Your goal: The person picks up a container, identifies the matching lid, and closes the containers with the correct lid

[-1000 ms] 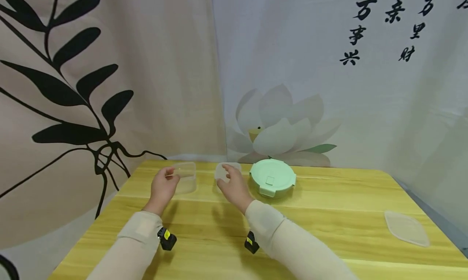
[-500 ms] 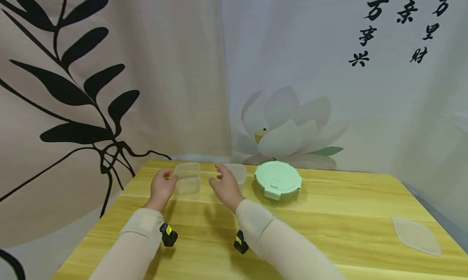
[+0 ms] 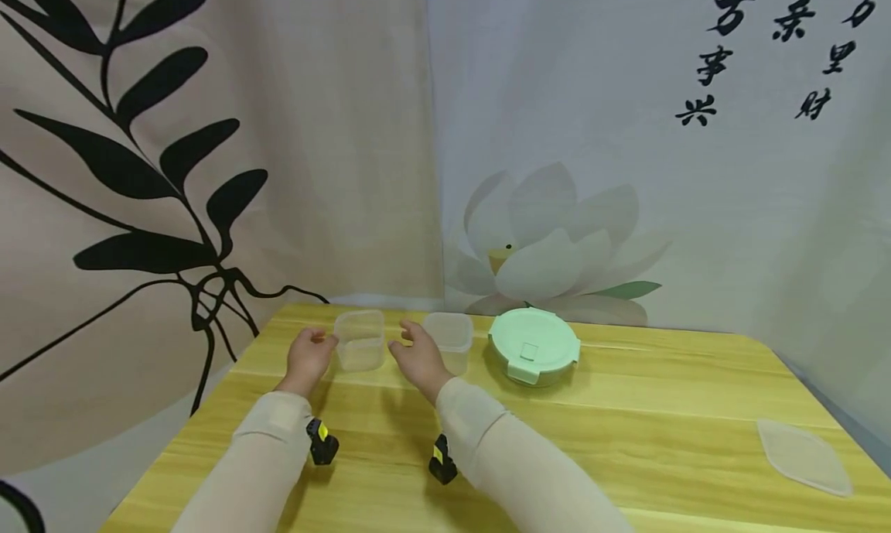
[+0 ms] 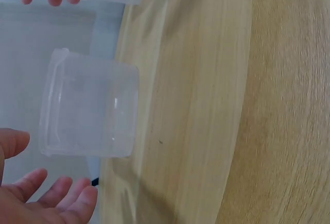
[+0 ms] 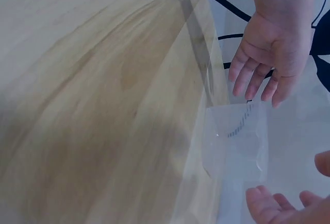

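Note:
A clear plastic food container (image 3: 360, 349) stands on the table between the two hands. My left hand (image 3: 308, 363) is at its left side, fingers loosely bent; the left wrist view shows a gap between this hand (image 4: 46, 201) and the container (image 4: 90, 105). On the other side, my right hand (image 3: 420, 363) is held with fingers spread and grips nothing. The right wrist view also shows the right hand (image 5: 283, 208) apart from the container (image 5: 237, 141). Just right of that hand stands a second clear container (image 3: 448, 336) with a whitish top.
A round container with a pale green clip lid (image 3: 534, 343) stands at the back, right of the clear ones. A flat translucent lid-like sheet (image 3: 803, 456) lies near the right edge of the wooden table (image 3: 626, 425). A printed curtain (image 3: 334, 131) hangs behind.
My right hand has moved left, off the second clear container and toward the first one. My left hand has drawn slightly left from the first container. The head view has shifted a little.

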### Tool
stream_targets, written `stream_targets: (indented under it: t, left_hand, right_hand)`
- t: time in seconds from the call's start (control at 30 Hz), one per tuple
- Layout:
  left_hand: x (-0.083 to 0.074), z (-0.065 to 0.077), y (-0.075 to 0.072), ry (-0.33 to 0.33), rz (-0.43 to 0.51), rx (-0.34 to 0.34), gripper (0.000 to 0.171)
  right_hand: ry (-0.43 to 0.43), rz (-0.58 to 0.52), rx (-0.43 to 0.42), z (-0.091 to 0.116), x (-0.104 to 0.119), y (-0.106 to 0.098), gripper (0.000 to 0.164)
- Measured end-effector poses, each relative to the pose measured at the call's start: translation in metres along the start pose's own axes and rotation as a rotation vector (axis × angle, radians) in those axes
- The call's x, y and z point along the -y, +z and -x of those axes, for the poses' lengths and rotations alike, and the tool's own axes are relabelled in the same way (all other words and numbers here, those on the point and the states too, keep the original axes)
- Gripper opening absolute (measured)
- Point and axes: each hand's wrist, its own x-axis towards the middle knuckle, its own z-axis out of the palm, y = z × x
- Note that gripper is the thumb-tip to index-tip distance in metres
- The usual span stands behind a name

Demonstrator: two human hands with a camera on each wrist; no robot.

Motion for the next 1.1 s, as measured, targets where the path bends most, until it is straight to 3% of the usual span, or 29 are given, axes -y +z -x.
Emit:
stream_targets:
  t: [0.3, 0.67, 1.1]
  left_hand:
    - [0.001, -0.004, -0.001, -0.042, -0.015, 0.047, 0.055]
    - [-0.003, -0.005, -0.002, -0.097, 0.097, 0.125, 0.052]
    - [0.005, -0.003, 0.002, -0.091, 0.159, 0.134, 0.044]
  right_hand:
    - [0.018, -0.004, -0.017, -0.001, -0.004, 0.01, 0.05]
    - [0.049, -0.02, 0.006, -0.004, -0.005, 0.015, 0.05]
    - [0.143, -0.038, 0.039, -0.008, -0.013, 0.023, 0.052]
